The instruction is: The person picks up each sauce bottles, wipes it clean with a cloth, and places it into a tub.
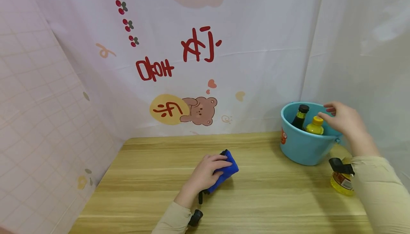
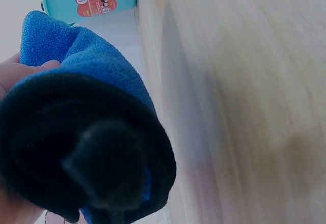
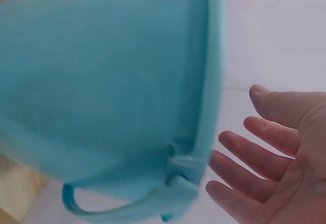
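My left hand (image 1: 206,171) grips a blue towel with black edging (image 1: 228,170), folded or rolled, just over the wooden table. In the left wrist view the towel (image 2: 97,63) fills much of the left side. My right hand (image 1: 346,120) hovers at the rim of a light blue bucket (image 1: 304,148), fingers spread and holding nothing. Inside the bucket stand a dark bottle with a black cap (image 1: 300,116) and a yellow bottle with a yellow cap (image 1: 315,126). The right wrist view shows the right hand (image 3: 275,158) apart from the bucket wall (image 3: 102,81).
A bottle of yellow oil (image 1: 342,183) stands right of the bucket, partly hidden by the right forearm. Behind the wooden table (image 1: 153,162) hangs a white printed cloth (image 1: 262,66). The bucket's handle (image 3: 112,214) hangs at its side.
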`<state>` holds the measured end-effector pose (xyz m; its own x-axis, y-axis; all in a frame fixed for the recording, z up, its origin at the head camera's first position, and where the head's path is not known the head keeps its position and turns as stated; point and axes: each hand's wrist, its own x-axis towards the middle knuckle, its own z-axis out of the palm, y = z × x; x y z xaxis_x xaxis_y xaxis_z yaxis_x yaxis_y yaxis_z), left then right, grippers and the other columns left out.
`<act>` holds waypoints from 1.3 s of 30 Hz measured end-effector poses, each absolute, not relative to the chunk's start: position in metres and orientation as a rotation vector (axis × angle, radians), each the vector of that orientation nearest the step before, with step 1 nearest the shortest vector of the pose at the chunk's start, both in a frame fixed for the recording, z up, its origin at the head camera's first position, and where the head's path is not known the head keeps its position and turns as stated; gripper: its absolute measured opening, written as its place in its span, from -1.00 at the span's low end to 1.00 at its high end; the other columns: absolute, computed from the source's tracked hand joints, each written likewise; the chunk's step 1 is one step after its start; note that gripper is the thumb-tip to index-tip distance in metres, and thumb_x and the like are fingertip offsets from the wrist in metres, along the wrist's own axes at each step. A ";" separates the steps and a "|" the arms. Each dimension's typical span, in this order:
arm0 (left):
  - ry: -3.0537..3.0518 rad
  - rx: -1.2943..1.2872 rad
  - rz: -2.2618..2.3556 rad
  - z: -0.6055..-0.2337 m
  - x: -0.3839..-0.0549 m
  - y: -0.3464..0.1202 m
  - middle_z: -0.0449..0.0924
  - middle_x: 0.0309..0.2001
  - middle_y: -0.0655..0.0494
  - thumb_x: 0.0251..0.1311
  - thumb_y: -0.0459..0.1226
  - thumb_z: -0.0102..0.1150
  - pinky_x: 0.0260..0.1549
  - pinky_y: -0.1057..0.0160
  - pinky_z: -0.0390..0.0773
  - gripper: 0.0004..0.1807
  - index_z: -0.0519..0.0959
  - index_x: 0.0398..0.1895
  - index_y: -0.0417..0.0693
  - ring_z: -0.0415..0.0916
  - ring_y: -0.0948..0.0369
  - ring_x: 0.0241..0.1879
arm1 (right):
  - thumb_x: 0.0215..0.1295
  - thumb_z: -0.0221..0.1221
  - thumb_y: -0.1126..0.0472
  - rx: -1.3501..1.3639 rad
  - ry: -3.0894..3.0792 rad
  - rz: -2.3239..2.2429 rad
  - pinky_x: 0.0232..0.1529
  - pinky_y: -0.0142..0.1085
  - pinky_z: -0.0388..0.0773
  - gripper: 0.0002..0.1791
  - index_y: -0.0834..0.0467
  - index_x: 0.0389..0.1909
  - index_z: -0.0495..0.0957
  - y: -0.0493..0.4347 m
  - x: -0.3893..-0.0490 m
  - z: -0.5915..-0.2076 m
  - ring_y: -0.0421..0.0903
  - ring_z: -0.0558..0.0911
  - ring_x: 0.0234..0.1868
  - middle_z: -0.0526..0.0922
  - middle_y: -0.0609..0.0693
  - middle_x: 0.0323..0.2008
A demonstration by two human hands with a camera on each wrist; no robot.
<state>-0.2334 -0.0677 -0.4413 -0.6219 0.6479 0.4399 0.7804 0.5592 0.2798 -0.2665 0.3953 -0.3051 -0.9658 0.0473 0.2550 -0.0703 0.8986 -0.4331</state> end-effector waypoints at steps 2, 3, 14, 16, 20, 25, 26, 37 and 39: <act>-2.504 -1.181 -0.658 -0.442 -0.234 -0.067 0.54 0.22 0.10 0.23 -0.39 0.31 0.14 0.10 0.43 -0.59 0.66 0.14 0.11 0.44 0.10 0.22 | 0.50 0.00 -0.10 0.041 -2.785 0.652 0.03 0.36 0.27 -0.29 0.47 0.29 0.24 0.394 -0.259 -0.303 0.48 0.33 0.13 0.34 0.55 0.18; -2.500 -1.179 -0.652 -0.442 -0.234 -0.066 0.54 0.22 0.10 0.23 -0.38 0.31 0.14 0.10 0.44 -0.59 0.66 0.14 0.11 0.44 0.10 0.22 | 0.50 0.02 -0.08 0.055 -2.777 0.655 0.03 0.36 0.27 -0.30 0.47 0.29 0.24 0.394 -0.255 -0.303 0.48 0.33 0.14 0.34 0.56 0.18; -2.498 -1.170 -0.666 -0.443 -0.232 -0.063 0.55 0.21 0.08 0.23 -0.38 0.31 0.14 0.11 0.45 -0.60 0.67 0.13 0.10 0.44 0.09 0.21 | 0.47 0.11 0.04 0.096 -2.725 0.643 -0.02 0.37 0.26 -0.36 0.47 0.28 0.26 0.402 -0.219 -0.310 0.51 0.33 0.12 0.35 0.58 0.15; -2.501 -1.168 -0.677 -0.442 -0.231 -0.063 0.54 0.21 0.08 0.24 -0.38 0.31 0.14 0.11 0.45 -0.61 0.66 0.13 0.09 0.44 0.09 0.21 | 0.47 0.12 0.03 0.064 -2.708 0.644 -0.03 0.39 0.25 -0.34 0.47 0.30 0.25 0.404 -0.213 -0.314 0.53 0.32 0.12 0.34 0.58 0.16; -2.504 -1.156 -0.700 -0.442 -0.231 -0.063 0.54 0.22 0.08 0.24 -0.38 0.31 0.12 0.10 0.46 -0.61 0.66 0.14 0.08 0.45 0.06 0.19 | 0.45 0.14 0.04 0.028 -2.678 0.667 -0.04 0.43 0.22 -0.31 0.49 0.31 0.22 0.411 -0.202 -0.322 0.56 0.29 0.12 0.31 0.58 0.18; -2.485 -1.151 -0.693 -0.444 -0.233 -0.063 0.54 0.22 0.10 0.23 -0.37 0.31 0.09 0.12 0.48 -0.60 0.66 0.13 0.11 0.45 0.07 0.17 | 0.43 0.18 0.04 -0.003 -2.677 0.703 -0.05 0.50 0.18 -0.26 0.52 0.33 0.19 0.422 -0.192 -0.334 0.60 0.24 0.15 0.27 0.61 0.19; -2.480 -1.152 -0.687 -0.444 -0.233 -0.062 0.54 0.22 0.10 0.23 -0.37 0.31 0.09 0.13 0.48 -0.60 0.67 0.13 0.12 0.46 0.08 0.17 | 0.43 0.17 0.05 -0.008 -2.673 0.712 -0.06 0.51 0.17 -0.26 0.53 0.33 0.18 0.423 -0.190 -0.337 0.61 0.23 0.16 0.26 0.62 0.20; -2.397 -1.155 -0.689 -0.445 -0.231 -0.057 0.57 0.18 0.06 0.20 -0.39 0.33 0.11 0.10 0.46 -0.60 0.67 0.10 0.10 0.47 0.11 0.19 | 0.44 0.15 0.11 -0.020 -2.645 0.824 0.15 0.52 -0.04 -0.20 0.56 0.40 0.03 0.437 -0.178 -0.368 0.70 0.11 0.18 0.19 0.71 0.17; -2.399 -1.148 -0.692 -0.446 -0.231 -0.055 0.57 0.18 0.06 0.20 -0.39 0.34 0.11 0.10 0.46 -0.60 0.67 0.10 0.10 0.47 0.11 0.19 | 0.43 0.17 0.12 -0.010 -2.643 0.839 0.15 0.51 -0.03 -0.20 0.56 0.40 0.03 0.439 -0.176 -0.373 0.70 0.13 0.15 0.22 0.71 0.14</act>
<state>-0.2308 -0.0554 -0.4461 -0.5878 0.6048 0.5373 0.7980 0.5425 0.2624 -0.1760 0.4390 -0.3733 -0.9328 0.1156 0.3414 -0.1025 0.8231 -0.5586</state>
